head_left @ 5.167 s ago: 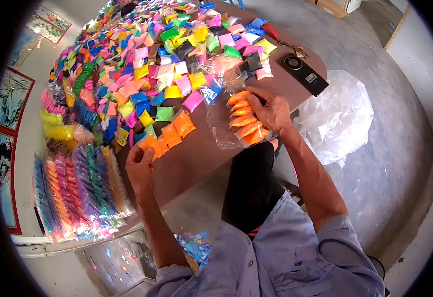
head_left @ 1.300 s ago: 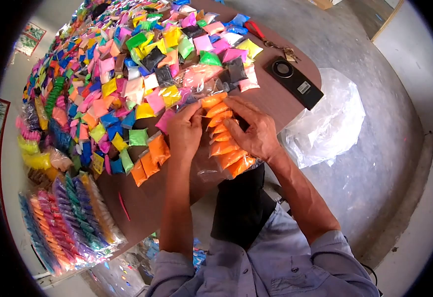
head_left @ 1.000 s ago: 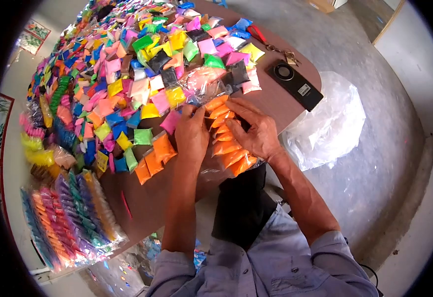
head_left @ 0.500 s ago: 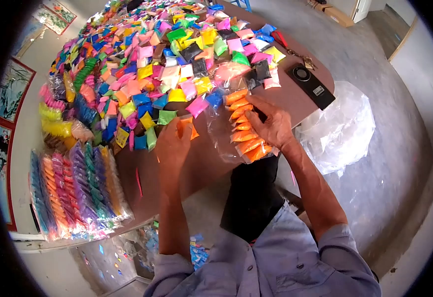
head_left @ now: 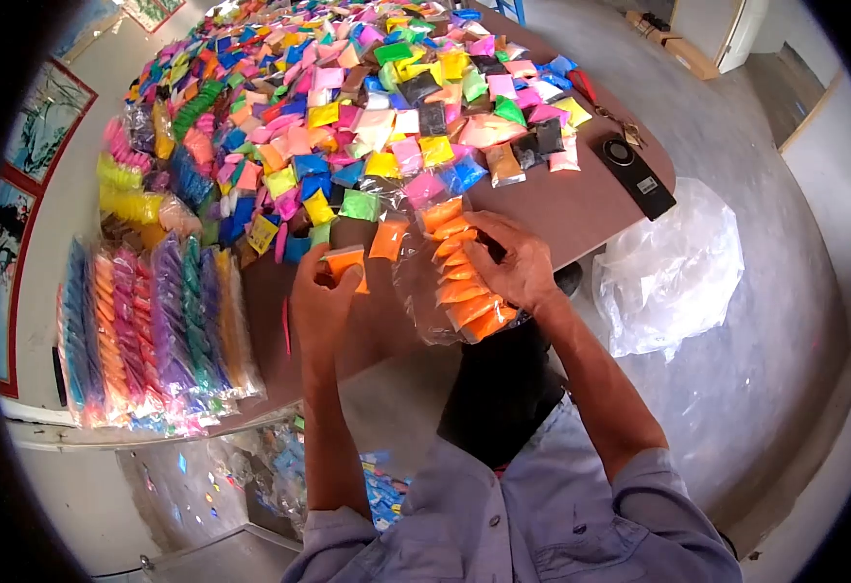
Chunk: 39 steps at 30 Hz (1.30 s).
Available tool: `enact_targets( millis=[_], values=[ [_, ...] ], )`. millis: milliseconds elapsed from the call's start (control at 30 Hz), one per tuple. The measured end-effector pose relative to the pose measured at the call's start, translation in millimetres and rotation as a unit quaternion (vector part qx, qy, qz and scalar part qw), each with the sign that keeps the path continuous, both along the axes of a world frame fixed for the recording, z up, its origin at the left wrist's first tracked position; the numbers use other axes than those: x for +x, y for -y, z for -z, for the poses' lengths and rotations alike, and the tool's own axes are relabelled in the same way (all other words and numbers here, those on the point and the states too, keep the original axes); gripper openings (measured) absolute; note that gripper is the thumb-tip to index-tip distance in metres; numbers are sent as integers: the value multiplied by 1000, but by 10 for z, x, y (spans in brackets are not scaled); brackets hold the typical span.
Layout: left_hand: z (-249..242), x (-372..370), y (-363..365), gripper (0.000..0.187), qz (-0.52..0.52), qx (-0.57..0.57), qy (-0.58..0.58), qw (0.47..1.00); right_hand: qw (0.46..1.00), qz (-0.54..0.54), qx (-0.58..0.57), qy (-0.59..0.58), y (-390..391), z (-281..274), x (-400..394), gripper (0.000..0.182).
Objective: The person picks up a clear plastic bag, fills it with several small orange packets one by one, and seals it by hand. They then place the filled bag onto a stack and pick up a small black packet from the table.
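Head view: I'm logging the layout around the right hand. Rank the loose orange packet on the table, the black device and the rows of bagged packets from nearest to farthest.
From the right hand:
1. Loose orange packet, on its left.
2. Black device, up right near the table edge.
3. Rows of bagged packets, far left.

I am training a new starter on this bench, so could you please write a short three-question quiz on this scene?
1. True or false: the left hand holds an orange packet.
2. What does the right hand press on? A) the black device B) the clear bag of orange packets C) the red scissors
3. One word: the finished multicolour packs lie at the table's ____ edge.

Key: 1 true. 2 B, the clear bag of orange packets. 3 left.
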<state>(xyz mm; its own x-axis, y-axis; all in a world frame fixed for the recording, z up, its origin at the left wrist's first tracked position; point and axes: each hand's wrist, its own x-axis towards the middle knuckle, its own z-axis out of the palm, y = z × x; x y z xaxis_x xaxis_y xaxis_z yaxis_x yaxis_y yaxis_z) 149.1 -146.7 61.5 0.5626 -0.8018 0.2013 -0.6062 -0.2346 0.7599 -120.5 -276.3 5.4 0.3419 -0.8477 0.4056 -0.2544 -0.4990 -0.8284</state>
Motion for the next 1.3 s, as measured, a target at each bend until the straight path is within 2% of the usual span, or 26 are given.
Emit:
enact_targets(
  millis=[33, 67, 133, 267, 333, 367, 433, 533, 667, 833, 967, 1033, 1067, 1133, 1167, 1233, 1267, 1300],
  values=[
    [4, 16, 41, 48, 43, -32, -72, 996, 1000, 1, -8, -4, 4, -3, -7, 43],
    [15, 17, 74, 48, 42, -34, -75, 996, 1000, 2, -15, -8, 8, -5, -11, 43],
    [-56, -82, 153, 41, 22, -2, -216, 976, 1000, 1, 6, 3, 0, -50, -11, 43],
    [-8, -174, 336, 33, -11, -14, -240, 971, 999, 0, 50, 17, -1, -79, -15, 43],
    [4, -226, 469, 30, -21, -65, -255, 965, 999, 3, 41, 3, 15, -96, -7, 43],
    [78, -178, 545, 30, -22, -65, -257, 964, 999, 6, 32, -8, 22, -104, -1, 43],
    [270, -95, 687, 28, 11, -101, -118, 988, 999, 4, 33, -16, 16, -115, 3, 42],
    [299, -190, 823, 26, 23, -117, -61, 991, 999, 5, 41, -18, -6, -136, 5, 43],
    [206, -373, 892, 20, -3, -97, -98, 990, 999, -1, 50, 3, 22, -118, -2, 43],
    [172, -407, 896, 19, 36, -86, -2, 996, 997, 4, 80, 12, 88, -135, 25, 43],
    [123, -401, 885, 18, 77, -69, -5, 995, 996, 5, 83, 24, 221, -119, 90, 43],
    [161, -395, 896, 15, 115, -72, -185, 973, 996, -1, 82, 28, 252, -138, 129, 43],
    [185, -403, 903, 15, 115, -70, -186, 973, 996, -8, 80, 32, 263, -135, 141, 43],
    [145, -452, 911, 16, 134, -77, -299, 942, 998, -5, 52, 20, 267, -96, 161, 43],
    [206, -424, 919, 16, 132, -75, -301, 942, 1000, -3, 21, 10, 267, -77, 173, 44],
    [317, -365, 949, 19, 180, -41, -165, 969, 999, -10, 28, 13, 271, -67, 171, 44],
    [364, -344, 950, 19, 180, -40, -166, 969, 999, -14, 32, 17, 272, -72, 162, 45],
    [368, -348, 961, 19, 171, -41, -115, 978, 999, -13, 33, 16, 271, -84, 156, 45]
  ],
)
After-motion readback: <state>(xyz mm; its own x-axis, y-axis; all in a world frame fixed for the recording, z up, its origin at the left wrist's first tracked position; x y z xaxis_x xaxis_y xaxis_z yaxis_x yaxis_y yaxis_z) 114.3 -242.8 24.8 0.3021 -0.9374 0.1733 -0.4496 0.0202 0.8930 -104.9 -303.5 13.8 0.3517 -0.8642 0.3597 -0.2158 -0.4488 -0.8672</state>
